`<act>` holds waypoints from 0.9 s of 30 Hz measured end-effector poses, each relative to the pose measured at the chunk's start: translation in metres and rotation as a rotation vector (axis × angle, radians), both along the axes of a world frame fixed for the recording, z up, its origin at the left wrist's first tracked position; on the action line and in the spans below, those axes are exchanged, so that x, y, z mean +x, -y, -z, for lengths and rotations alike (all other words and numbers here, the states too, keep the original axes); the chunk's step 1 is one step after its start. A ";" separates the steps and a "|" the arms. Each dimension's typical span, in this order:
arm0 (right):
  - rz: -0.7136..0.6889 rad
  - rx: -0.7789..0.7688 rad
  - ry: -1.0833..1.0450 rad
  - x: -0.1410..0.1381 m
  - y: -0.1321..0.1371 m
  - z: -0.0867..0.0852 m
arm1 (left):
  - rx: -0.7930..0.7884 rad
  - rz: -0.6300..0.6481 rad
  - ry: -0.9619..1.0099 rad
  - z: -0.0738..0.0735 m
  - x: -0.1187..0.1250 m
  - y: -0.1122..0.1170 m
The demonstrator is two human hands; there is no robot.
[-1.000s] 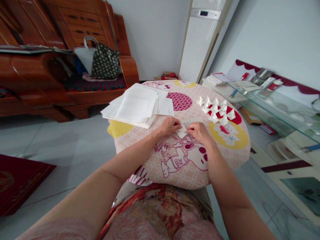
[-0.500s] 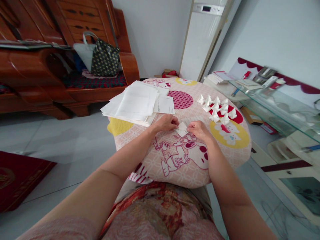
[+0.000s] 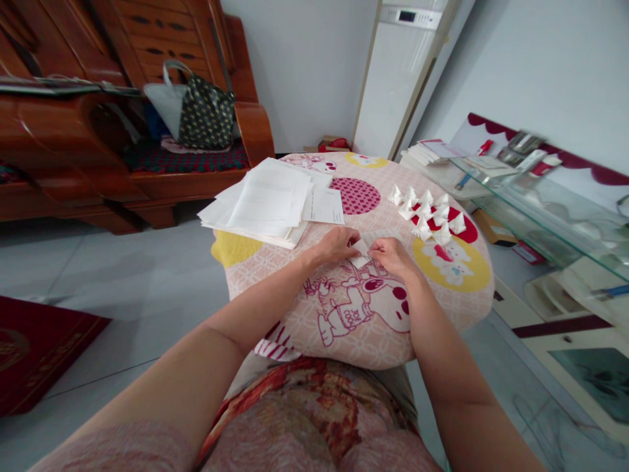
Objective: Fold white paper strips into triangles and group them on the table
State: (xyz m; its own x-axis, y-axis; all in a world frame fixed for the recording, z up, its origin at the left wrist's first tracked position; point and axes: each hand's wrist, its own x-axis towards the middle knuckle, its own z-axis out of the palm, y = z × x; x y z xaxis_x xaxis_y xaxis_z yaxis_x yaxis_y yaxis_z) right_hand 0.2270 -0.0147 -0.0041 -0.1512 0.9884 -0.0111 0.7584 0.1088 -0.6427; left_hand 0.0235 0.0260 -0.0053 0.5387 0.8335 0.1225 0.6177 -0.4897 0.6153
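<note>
A small folded white paper piece (image 3: 360, 254) lies on the pink cartoon tablecloth (image 3: 354, 328) of a round table. My left hand (image 3: 335, 245) presses its fingers onto the paper's left side. On the paper's right edge my right hand (image 3: 390, 255) pinches with curled fingers. Both hands rest on the cloth, close together, with the paper between them. Several finished folded white paper shapes (image 3: 426, 215) sit grouped at the table's far right.
A stack of white paper sheets (image 3: 269, 203) lies at the table's far left. A wooden sofa with a dark bag (image 3: 201, 115) stands behind. A glass-topped shelf (image 3: 550, 203) with books and small items runs along the right wall. A red rug (image 3: 34, 347) lies at left.
My left hand has shifted slightly right over the small paper, covering more of it. My right hand stays at the paper's right edge. The view barely moved.
</note>
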 end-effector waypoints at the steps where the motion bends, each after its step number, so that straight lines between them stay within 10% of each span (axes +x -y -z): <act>1: 0.003 0.000 -0.002 -0.001 0.001 -0.001 | 0.004 -0.035 0.013 0.001 0.002 -0.001; 16: -0.057 0.011 -0.081 0.003 0.004 -0.002 | 0.008 0.033 0.064 0.004 0.006 0.005; 27: 0.096 -0.061 -0.032 -0.002 -0.001 0.000 | -0.009 -0.161 -0.286 -0.006 0.020 0.001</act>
